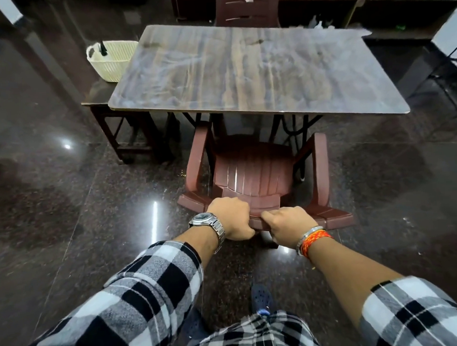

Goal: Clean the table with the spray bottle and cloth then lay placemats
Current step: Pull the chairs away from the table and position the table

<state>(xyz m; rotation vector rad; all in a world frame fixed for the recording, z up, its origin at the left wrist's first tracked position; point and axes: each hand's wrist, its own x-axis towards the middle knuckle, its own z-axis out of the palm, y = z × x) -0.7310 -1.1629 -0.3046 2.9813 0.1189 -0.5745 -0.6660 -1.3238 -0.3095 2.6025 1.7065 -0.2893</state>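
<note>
My arms reach forward and down, checked sleeves pushed up my forearms, and both hands are curled over the top edge of the backrest of a brown plastic chair (250, 167). My left hand (230, 216), a metal watch (207, 221) on its wrist, grips just left of the middle. My right hand (286, 222), a bangle (308, 234) and orange thread at its wrist, grips right beside it, the two almost touching. The chair stands between me and the table (257, 68), its armrests reaching under the near edge. The table's wood-grain top shows pale streaks. Ahead and left of my left hand, a cream basket (112, 60) sits on a low side table (97, 96) beside the table's left edge; something dark pokes out of it, I cannot tell what. Below my hands, my blue shoe (261, 298) rests on the glossy dark floor (68, 204).
</note>
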